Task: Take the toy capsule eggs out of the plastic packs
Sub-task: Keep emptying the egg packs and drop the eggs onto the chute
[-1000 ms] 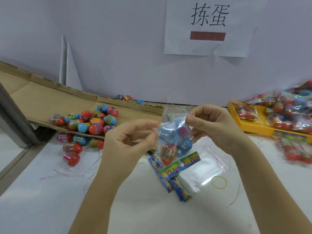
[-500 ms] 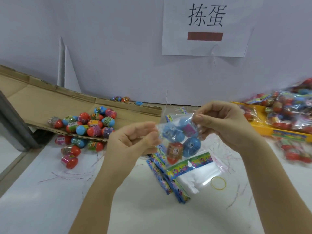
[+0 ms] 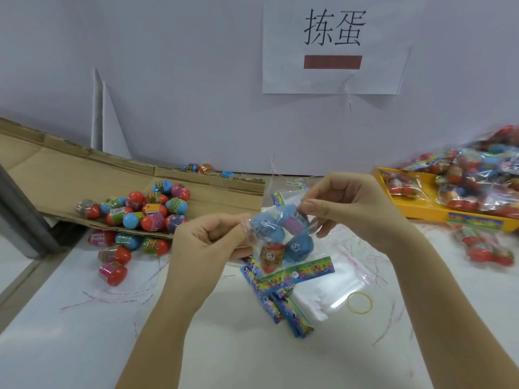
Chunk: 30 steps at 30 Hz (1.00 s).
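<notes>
Fingers [image 3: 316, 206] pinch plastic pack [image 3: 283, 240] — left hand [image 3: 207, 245], right hand [image 3: 354, 203] | eggs [image 3: 266, 227] inside

Just the one head cam here, looking forward and down from close up over the white worktop [image 3: 84, 346], facing the wall [image 3: 182, 80] behind.

White table [image 3: 84, 332], scribbled over with thin pen marks. Left: flattened cardboard [image 3: 70, 175], its far side propped against the wall. Loose eggs [image 3: 115, 254] lie on the tabletop along its near edge, two more by the back wall. Centre: heap of empty bags [image 3: 323, 290] with bright header strips, rubber band [image 3: 359, 302] at its right edge. Right: yellow tray [image 3: 415, 206], a few packs [image 3: 488, 248] on the table just before it.
</notes>
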{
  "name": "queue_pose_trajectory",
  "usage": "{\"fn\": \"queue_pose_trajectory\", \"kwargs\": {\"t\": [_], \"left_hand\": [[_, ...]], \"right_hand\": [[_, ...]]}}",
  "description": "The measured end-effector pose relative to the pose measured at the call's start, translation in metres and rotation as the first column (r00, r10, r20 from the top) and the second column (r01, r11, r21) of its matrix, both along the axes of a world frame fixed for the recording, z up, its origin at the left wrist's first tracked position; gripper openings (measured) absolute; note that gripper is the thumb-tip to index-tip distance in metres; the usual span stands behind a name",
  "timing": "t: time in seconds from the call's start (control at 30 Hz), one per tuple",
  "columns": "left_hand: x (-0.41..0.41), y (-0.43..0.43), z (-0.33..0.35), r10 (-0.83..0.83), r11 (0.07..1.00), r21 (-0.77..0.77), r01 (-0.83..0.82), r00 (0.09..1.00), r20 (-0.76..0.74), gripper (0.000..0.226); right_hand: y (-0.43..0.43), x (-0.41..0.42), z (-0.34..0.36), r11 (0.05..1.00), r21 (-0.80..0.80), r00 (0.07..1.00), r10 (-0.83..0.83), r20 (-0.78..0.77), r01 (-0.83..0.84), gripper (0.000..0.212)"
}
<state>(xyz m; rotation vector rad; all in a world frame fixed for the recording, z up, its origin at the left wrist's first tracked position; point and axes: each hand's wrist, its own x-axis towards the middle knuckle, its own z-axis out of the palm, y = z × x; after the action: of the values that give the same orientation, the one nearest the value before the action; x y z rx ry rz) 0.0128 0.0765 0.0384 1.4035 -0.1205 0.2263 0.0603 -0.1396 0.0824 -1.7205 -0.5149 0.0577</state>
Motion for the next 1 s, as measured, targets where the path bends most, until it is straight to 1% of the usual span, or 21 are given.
{"fn": "queue_pose_trajectory", "kwargs": {"t": [0.03,0.13,0.17,0.23,0.3,0.4,0.47,0.5,0.53,0.6,0.67,0.73,0.83,0.93,1.0], "left_hand": [[0.000,-0.001,0.000,0.024,0.999,0.021,-0.024,1.000,0.007,0.015],[0.002,0.000,-0.002,0.089,0.992,0.085,-0.091,0.996,0.023,0.035],[0.003,0.001,-0.003,0.108,0.989,0.101,-0.111,0.994,0.033,0.038],[0.002,0.002,-0.002,0.130,0.981,0.133,-0.138,0.989,0.067,0.039],[0.002,0.002,0.001,0.162,0.979,0.114,-0.170,0.984,0.078,0.040],[0.004,0.005,0.001,0.191,0.980,-0.059,-0.192,0.981,-0.024,0.043],[0.006,0.007,0.000,0.132,0.982,-0.123,-0.142,0.987,-0.087,0.049],[0.007,0.007,0.000,0.088,0.983,-0.147,-0.106,0.989,-0.120,0.047],[0.007,0.005,0.001,0.054,0.982,-0.170,-0.080,0.987,-0.153,0.040],[0.007,0.003,0.002,0.073,0.982,-0.156,-0.104,0.979,-0.191,0.024],[0.007,0.003,0.000,0.117,0.984,-0.107,-0.141,0.973,-0.201,0.029],[0.008,0.004,-0.003,0.118,0.988,-0.074,-0.138,0.966,-0.228,0.035],[0.009,0.005,-0.008,0.111,0.992,-0.021,-0.122,0.956,-0.270,0.040],[0.011,0.006,-0.010,0.069,0.996,-0.034,-0.083,0.949,-0.307,0.041],[0.012,0.007,-0.011,0.011,0.997,-0.069,-0.037,0.937,-0.348,0.038]], "right_hand": [[0.001,0.000,0.000,1.000,-0.018,1.000,0.001,0.002,-0.001,0.022],[0.001,0.001,-0.001,0.999,-0.034,1.000,0.004,-0.009,-0.005,0.026],[0.001,0.001,-0.002,0.999,-0.032,1.000,0.004,-0.012,-0.005,0.026],[0.001,0.001,-0.003,1.000,-0.021,1.000,0.004,-0.014,-0.004,0.025],[0.002,0.002,-0.004,1.000,-0.003,1.000,0.012,-0.021,-0.012,0.024],[0.006,0.001,-0.005,0.999,0.025,0.999,0.034,-0.036,-0.033,0.021],[0.009,0.002,-0.006,0.999,0.026,0.999,0.030,-0.034,-0.029,0.019],[0.011,0.002,-0.007,1.000,0.015,0.999,0.023,-0.025,-0.023,0.017],[0.012,0.001,-0.007,1.000,0.001,1.000,0.017,-0.011,-0.017,0.016],[0.014,0.000,-0.007,1.000,-0.017,1.000,0.001,0.025,-0.001,0.016],[0.015,-0.001,-0.006,0.999,-0.028,0.998,-0.023,0.063,0.024,0.018],[0.015,-0.001,-0.005,0.999,-0.029,0.995,-0.029,0.094,0.032,0.021],[0.016,-0.001,-0.006,0.999,-0.033,0.993,-0.021,0.117,0.025,0.018],[0.016,-0.001,-0.007,0.996,-0.083,0.992,0.029,0.119,-0.020,0.015],[0.016,-0.001,-0.009,0.996,-0.089,0.990,0.026,0.136,-0.014,0.012]]}}
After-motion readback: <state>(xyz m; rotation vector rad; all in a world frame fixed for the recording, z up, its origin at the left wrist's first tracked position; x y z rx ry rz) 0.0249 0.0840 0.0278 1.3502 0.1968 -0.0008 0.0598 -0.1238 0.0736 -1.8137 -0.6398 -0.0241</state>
